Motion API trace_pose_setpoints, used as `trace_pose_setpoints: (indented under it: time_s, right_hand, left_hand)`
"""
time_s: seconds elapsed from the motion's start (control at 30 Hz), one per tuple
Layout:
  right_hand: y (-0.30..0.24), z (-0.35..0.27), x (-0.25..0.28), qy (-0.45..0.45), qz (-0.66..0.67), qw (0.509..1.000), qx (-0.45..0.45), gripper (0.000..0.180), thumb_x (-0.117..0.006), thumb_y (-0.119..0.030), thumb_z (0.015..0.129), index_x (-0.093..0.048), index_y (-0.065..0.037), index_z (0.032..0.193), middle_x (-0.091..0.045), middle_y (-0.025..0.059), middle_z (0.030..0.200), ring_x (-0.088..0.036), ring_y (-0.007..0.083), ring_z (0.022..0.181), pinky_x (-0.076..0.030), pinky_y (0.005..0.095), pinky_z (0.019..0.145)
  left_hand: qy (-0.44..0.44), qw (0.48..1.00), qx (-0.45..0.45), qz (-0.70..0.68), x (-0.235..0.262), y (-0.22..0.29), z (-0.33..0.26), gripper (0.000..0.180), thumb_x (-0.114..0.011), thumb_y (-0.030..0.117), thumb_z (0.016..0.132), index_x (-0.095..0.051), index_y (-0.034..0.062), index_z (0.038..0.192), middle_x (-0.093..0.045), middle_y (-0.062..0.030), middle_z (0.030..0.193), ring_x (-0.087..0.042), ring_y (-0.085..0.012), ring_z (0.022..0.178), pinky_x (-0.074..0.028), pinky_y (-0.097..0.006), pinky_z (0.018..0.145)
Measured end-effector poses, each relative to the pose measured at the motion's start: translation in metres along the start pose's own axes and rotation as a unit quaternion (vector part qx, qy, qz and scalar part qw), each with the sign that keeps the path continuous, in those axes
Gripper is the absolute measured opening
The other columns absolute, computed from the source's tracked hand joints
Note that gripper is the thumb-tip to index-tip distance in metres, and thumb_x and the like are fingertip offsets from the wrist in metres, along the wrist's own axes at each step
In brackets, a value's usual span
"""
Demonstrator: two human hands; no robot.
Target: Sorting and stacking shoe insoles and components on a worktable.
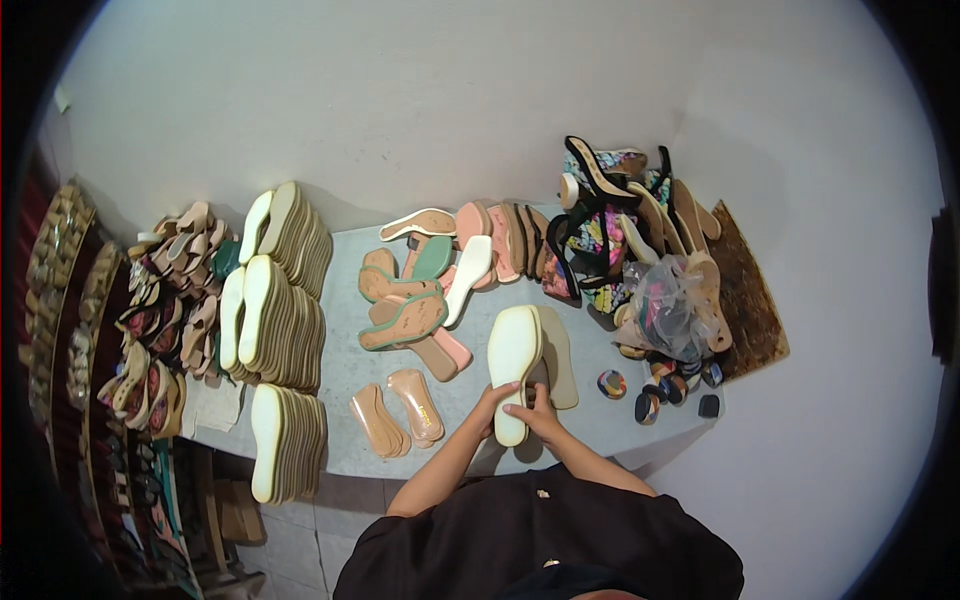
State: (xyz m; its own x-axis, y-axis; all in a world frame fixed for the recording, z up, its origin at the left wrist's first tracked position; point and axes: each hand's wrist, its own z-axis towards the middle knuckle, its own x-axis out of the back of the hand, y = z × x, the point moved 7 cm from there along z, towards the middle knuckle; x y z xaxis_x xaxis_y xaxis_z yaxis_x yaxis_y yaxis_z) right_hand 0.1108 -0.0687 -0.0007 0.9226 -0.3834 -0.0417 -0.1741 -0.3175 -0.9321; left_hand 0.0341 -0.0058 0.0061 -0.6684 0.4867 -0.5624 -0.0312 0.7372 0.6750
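Note:
A cream shoe sole [514, 345] stands out above the near part of the table, toe end pointing away from me. My left hand [490, 408] grips its left edge near the narrow heel end. On the other side, my right hand [540, 415] holds its right edge, thumb lying over the top face. Whether more than one sole is in my hands I cannot tell. A grey-beige sole [560, 362] lies just right of it, partly hidden by it and my right hand. To the left lie two small fans of tan insoles [378, 420] and glossy tan insoles [416, 408].
Tall stacks of cream soles [282, 335] line the table's left end. Pink, green, white and tan soles [415, 310] lie loosely at the middle back. Flowered wedge sandals [605, 235], a clear plastic bag [668, 310] and striped rolls [612, 383] crowd the right. Shoe shelves [85, 330] stand far left.

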Motion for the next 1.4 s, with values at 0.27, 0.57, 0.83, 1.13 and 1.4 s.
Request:
trace_pose_setpoints:
  time_s: [0.27, 0.57, 0.83, 1.13, 1.4]
  right_hand:
    - [-0.076, -0.032, -0.045, -0.119, 0.022, 0.979, 0.161, 0.092, -0.077, -0.021, 0.062, -0.019, -0.004, 0.132, -0.039, 0.0162, 0.120, -0.041, 0.0264, 0.114, -0.040, 0.0387, 0.093]
    - [-0.107, -0.089, -0.202, -0.337, 0.006, 0.922, 0.190, 0.097, -0.081, -0.016, 0.060, -0.017, -0.003, 0.133, -0.038, 0.0153, 0.125, -0.042, 0.0264, 0.116, -0.038, 0.0363, 0.095]
    - [-0.139, -0.126, -0.406, -0.422, -0.026, 0.861, 0.283, 0.104, -0.081, -0.041, 0.060, -0.021, -0.003, 0.136, -0.034, 0.0165, 0.131, -0.032, 0.0308, 0.125, -0.025, 0.0419, 0.102]
    - [-0.103, -0.085, -0.494, -0.182, -0.403, 0.824, 0.355, 0.061, -0.056, -0.039, 0.082, -0.038, -0.006, 0.130, -0.030, 0.0202, 0.136, -0.021, 0.0368, 0.131, -0.010, 0.0615, 0.099]
    - [-0.097, -0.089, -0.507, -0.084, -0.514, 0.775, 0.359, 0.067, -0.055, -0.036, 0.080, -0.035, 0.000, 0.133, -0.030, 0.0208, 0.140, -0.024, 0.0340, 0.133, -0.013, 0.0607, 0.101]
  left_hand:
    - [0.053, 0.969, -0.226, 0.089, -0.011, 0.071, -0.083, 0.070, -0.072, 0.025, 0.067, -0.043, -0.0017, 0.125, -0.053, -0.0139, 0.114, -0.051, -0.0230, 0.107, -0.042, -0.034, 0.091]
    - [0.170, 0.904, -0.359, 0.159, 0.041, 0.126, -0.261, 0.105, -0.076, 0.023, 0.062, -0.012, -0.0006, 0.142, -0.031, -0.0144, 0.137, -0.030, -0.0224, 0.127, -0.026, -0.032, 0.103]
    - [0.330, 0.856, -0.380, 0.120, 0.176, 0.167, -0.430, 0.099, -0.074, 0.018, 0.058, -0.021, -0.0034, 0.139, -0.038, -0.0159, 0.132, -0.036, -0.0252, 0.123, -0.028, -0.032, 0.102]
    - [0.308, 0.916, -0.255, -0.030, 0.371, 0.160, -0.476, 0.055, -0.067, 0.021, 0.066, -0.050, -0.0048, 0.112, -0.059, -0.0111, 0.085, -0.059, -0.0191, 0.072, -0.049, -0.030, 0.063]
    - [0.255, 0.954, -0.120, -0.101, 0.434, 0.114, -0.416, 0.042, -0.066, 0.028, 0.074, -0.057, -0.0020, 0.102, -0.062, -0.0117, 0.082, -0.060, -0.0199, 0.066, -0.051, -0.031, 0.059]
